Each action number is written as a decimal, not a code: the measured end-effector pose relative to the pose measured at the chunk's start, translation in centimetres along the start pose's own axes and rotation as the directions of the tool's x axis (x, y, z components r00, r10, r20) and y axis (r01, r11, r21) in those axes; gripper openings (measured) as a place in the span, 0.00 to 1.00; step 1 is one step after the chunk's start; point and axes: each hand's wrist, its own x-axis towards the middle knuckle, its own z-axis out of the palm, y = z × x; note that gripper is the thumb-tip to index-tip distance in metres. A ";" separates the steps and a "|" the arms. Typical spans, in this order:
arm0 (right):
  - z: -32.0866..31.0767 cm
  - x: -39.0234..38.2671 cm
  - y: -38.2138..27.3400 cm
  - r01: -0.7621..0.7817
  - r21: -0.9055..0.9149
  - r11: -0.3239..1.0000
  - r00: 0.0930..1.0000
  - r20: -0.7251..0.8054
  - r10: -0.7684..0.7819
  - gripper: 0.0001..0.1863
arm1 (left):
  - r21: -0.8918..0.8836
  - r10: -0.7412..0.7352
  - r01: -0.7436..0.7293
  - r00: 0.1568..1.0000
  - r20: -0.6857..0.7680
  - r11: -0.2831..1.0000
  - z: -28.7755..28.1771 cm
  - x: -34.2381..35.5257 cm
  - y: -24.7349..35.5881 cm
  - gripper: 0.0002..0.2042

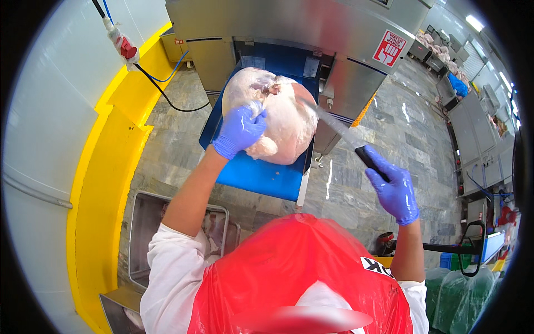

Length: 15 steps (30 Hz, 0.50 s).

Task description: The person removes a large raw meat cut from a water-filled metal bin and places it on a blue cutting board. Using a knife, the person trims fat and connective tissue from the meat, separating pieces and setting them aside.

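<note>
A large, pale pink piece of raw meat [289, 128] with whitish fat lies on a blue conveyor belt [258, 177]. My left hand [242, 131], in a purple-blue glove, presses on the left side of the meat, its fingers closed on the surface. In my right hand [396, 192], gloved the same way, is a knife [340, 128] gripped by its black handle. Its long blade points up and left, and the tip reaches the meat's upper right side. Whether the tip has cut in, I cannot tell.
Beyond the belt stands a steel machine [278, 19] with a red and white warning sign [389, 48]. A metal bin [136, 234] holding meat pieces sits at lower left. A yellow barrier [100, 222] runs along the left wall, and a black cable [167, 99] hangs nearby.
</note>
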 end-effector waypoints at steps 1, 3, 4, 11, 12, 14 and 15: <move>0.3 0.3 -0.4 -0.027 -0.056 0.998 0.998 0.056 0.030 0.27 | 0.063 0.031 -0.029 0.999 -0.025 0.998 -1.0 0.8 -0.3 0.03; 0.7 0.4 -0.8 -0.039 -0.051 0.998 0.998 0.049 0.041 0.27 | 0.183 0.101 -0.089 0.994 -0.053 0.979 -3.5 3.1 -1.6 0.05; 0.8 0.2 -0.9 -0.016 -0.075 0.997 0.999 0.048 0.020 0.27 | 0.434 0.058 -0.066 0.998 0.032 0.899 -4.5 4.0 -2.1 0.04; 2.6 -1.1 -0.8 -0.037 -0.111 0.993 0.999 0.030 0.041 0.27 | 0.087 -0.098 0.104 0.993 -0.065 0.991 -4.1 7.1 -5.0 0.04; 2.9 -1.1 -0.7 -0.042 -0.103 0.994 0.999 0.022 0.044 0.27 | 0.039 -0.094 0.097 0.993 -0.072 0.995 -3.9 6.7 -5.2 0.04; 3.2 -1.1 -0.5 -0.030 -0.072 0.997 1.000 0.002 0.031 0.27 | -0.049 -0.151 0.147 0.984 -0.092 0.988 -3.7 6.1 -5.5 0.07; 3.3 -1.1 -0.4 -0.035 -0.073 0.997 0.999 -0.001 0.035 0.27 | -0.056 -0.161 0.157 0.984 -0.078 0.986 -3.6 5.7 -5.6 0.06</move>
